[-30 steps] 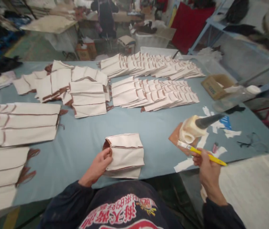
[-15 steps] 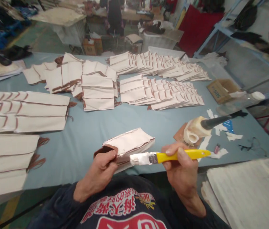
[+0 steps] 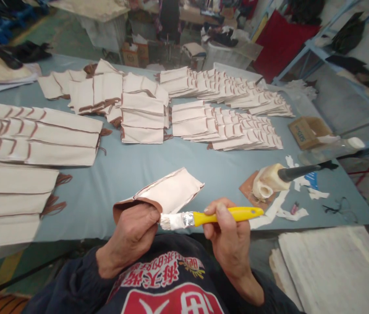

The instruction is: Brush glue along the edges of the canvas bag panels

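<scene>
My left hand [image 3: 132,235] pinches the brown-lined open end of a cream fabric piece [image 3: 174,188], which lies slanted at the table's near edge. My right hand [image 3: 228,233] grips the yellow handle of a flat brush [image 3: 200,218]. White-coated bristles point left and reach the left fingertips; whether they touch the fabric cannot be made out. To the right, a glue-crusted container [image 3: 265,185] with a dark handle stands on a brown scrap [image 3: 248,187].
Overlapping cream pieces with brown edges lie at the left [image 3: 63,139] and across the back [image 3: 236,126] of the blue-green table [image 3: 132,161]. A cardboard box [image 3: 308,131], clear bottle [image 3: 331,150], white scraps [image 3: 318,194] and blue shelving are at the right.
The brush in my right hand has moved left, close to my left fingers. The brown-lined end of the held piece is spread wider. The view has shifted slightly.
</scene>
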Available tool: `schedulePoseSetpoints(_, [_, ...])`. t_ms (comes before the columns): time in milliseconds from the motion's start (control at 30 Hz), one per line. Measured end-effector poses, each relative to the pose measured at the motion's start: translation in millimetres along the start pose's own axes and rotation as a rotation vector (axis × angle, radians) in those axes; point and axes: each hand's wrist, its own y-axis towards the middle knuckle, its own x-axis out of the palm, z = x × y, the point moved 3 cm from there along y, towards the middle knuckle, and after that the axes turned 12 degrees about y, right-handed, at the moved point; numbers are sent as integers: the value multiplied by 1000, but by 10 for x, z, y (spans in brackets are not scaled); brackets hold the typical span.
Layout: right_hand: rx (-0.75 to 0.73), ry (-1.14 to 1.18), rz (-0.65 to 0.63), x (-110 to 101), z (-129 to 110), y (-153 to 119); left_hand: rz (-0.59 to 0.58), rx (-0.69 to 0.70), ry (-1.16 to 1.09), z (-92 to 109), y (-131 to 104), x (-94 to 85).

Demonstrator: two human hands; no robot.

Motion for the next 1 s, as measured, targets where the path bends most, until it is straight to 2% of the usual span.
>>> schedulePoseSetpoints(67, [24,6,0,-7,23,-16,-5,3,-10,0,-13,4])
schedulePoseSetpoints(167, [-28,21,72,-29,20,-30,-11,-2,-28,2,-30,24])
schedulePoseSetpoints(333, [-24,8,17,-29,39,-10,-3,-34,-33,4,-37,62])
schedulePoseSetpoints(467, [-66,11,91,-65,36,8,-19,-56,-52,-5,-37,100])
schedulePoseSetpoints(600, [39,30,3,-46,91,19,-27,-70,-68,-34,-35,127])
schedulePoseSetpoints(767, [-11,77,126,-180,111,153,-16,-69,-92,-31,-4,165])
schedulePoseSetpoints(1000, [96,125,15,-134,284,177,-35,-154,-121,-53,-20,298])
